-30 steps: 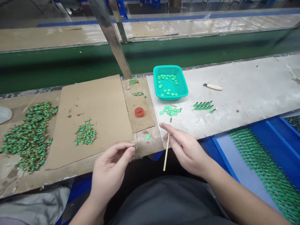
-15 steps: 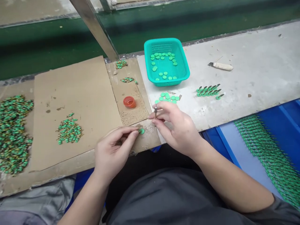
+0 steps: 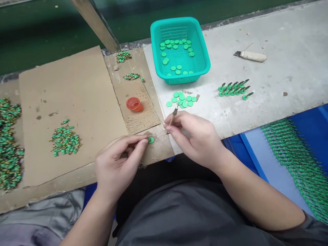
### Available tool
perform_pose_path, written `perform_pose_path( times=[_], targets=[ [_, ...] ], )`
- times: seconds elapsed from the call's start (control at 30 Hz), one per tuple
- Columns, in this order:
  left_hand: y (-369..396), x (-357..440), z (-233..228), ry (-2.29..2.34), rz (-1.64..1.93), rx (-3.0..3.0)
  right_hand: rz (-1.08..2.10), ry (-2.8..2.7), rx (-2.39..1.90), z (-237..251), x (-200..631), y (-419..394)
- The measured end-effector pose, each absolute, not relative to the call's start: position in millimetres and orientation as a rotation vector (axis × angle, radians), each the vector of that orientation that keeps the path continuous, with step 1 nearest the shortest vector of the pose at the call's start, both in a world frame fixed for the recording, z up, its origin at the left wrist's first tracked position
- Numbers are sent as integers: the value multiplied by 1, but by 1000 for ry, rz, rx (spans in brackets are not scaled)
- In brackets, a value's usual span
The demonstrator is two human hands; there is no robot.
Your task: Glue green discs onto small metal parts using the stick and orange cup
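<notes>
My left hand [image 3: 119,164] pinches a small green round disc [image 3: 151,139] between thumb and forefinger at the front edge of the bench. My right hand [image 3: 194,136] grips a thin wooden-handled tool [image 3: 172,118], its tip pointing up and away toward a loose cluster of green discs [image 3: 182,99]. The two hands are a short gap apart. A teal plastic basket [image 3: 202,51] behind the cluster holds several more green discs.
A small orange cap [image 3: 133,104] sits on a brown cardboard sheet [image 3: 77,89]. Piles of green parts lie at the left [image 3: 65,139] and far left [image 3: 9,143]. A row of assembled green pieces [image 3: 234,89] and a wrapped knife [image 3: 249,55] lie to the right. A blue bin [image 3: 294,160] holds green strips.
The view has tipped down and closer. My right hand turned the tool from hanging down to tip-up near the disc cluster. My left hand moved onto the green disc at the bench edge.
</notes>
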State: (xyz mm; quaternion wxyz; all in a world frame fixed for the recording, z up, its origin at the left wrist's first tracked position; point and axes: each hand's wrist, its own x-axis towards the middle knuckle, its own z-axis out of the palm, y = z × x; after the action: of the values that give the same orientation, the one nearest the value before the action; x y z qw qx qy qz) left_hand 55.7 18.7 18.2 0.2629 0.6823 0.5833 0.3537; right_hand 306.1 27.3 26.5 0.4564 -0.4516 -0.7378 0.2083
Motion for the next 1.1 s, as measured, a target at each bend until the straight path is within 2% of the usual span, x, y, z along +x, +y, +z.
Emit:
perform_pose_path(
  times=[0.4, 0.77, 1.1],
  targets=[
    [20, 56, 20, 1512, 983, 2005, 535, -1925, -1135, 27, 310, 25],
    [19, 54, 18, 1498, 962, 2014, 737, -1875, -978, 18, 292, 33],
    [20, 53, 16, 1503, 970, 2052, 788, -1922, -965, 16, 283, 34]
  ],
)
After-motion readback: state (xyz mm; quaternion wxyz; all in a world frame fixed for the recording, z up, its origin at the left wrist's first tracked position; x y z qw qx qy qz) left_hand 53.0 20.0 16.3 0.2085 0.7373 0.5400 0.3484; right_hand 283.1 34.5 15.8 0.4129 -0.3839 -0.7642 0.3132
